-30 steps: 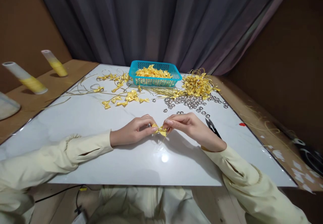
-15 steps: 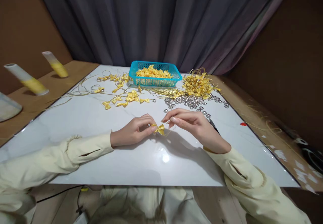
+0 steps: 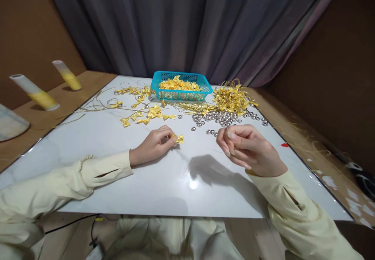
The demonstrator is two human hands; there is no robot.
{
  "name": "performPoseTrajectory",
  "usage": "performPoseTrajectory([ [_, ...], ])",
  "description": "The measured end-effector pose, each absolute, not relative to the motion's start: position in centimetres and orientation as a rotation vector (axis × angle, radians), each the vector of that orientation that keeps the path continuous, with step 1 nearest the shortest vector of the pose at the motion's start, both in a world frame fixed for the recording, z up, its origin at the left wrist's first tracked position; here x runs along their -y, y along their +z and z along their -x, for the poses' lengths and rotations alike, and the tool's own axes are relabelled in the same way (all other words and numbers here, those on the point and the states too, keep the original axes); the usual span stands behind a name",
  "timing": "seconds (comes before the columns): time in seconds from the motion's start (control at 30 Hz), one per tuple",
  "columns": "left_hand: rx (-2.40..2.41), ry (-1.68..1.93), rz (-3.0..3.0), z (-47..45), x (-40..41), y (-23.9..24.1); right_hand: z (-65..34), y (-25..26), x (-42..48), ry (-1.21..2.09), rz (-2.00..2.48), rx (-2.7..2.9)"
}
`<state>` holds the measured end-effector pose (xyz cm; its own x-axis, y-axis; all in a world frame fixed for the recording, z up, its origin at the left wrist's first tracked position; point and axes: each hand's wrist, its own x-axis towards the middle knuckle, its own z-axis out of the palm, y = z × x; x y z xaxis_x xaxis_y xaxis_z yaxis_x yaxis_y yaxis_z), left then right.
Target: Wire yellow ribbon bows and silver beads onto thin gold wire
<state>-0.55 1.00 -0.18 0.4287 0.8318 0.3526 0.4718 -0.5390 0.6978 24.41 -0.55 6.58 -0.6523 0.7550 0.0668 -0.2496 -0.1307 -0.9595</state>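
Between thumb and fingers, my left hand (image 3: 156, 146) pinches a small yellow ribbon bow (image 3: 181, 138) just above the white tabletop (image 3: 140, 189); the fingers cover part of the bow. My right hand (image 3: 250, 146) is raised to the right of it, apart from the bow. Its thumb and forefinger are pressed together and the other fingers curl in; I cannot make out what, if anything, is in the pinch. Just beyond that hand lie many silvery beads (image 3: 222, 118). Loose yellow bows (image 3: 154, 112) are scattered beyond my left hand.
At the back stands a turquoise basket (image 3: 184, 94) of yellow bows, with a heap of corded bows (image 3: 231, 99) to its right. Gold cords (image 3: 190, 106) lie in front. Yellow-wound tubes (image 3: 39, 92) stand at left. A red piece (image 3: 284, 145) and paper scraps (image 3: 329, 182) lie at right.
My right hand has moved right, away from the bow, and its fingers have curled in. My left hand has shifted slightly left and away from me, still holding the bow.
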Motion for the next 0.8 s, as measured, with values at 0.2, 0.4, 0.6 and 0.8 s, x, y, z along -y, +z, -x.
performPoseTrajectory([
  [0.2, -1.133, 0.952, -2.219, 0.6, -1.3, -0.3, -26.0, 6.9, 0.5, 1.7, 0.658, 1.543],
  [0.4, -1.104, 0.969, -2.227, 0.6, -1.3, -0.3, -25.9, 6.6, 0.1, 1.465, 0.843, 1.709],
  [0.6, -0.859, 0.863, -2.223, 0.1, -0.2, 0.6, -22.9, 5.0, -0.3, 1.26, 0.907, 1.991],
  [0.8, -0.708, 0.848, -2.259, -0.2, 0.3, 0.7, -21.3, 3.5, -0.1, 1.37, 0.809, 2.037],
])
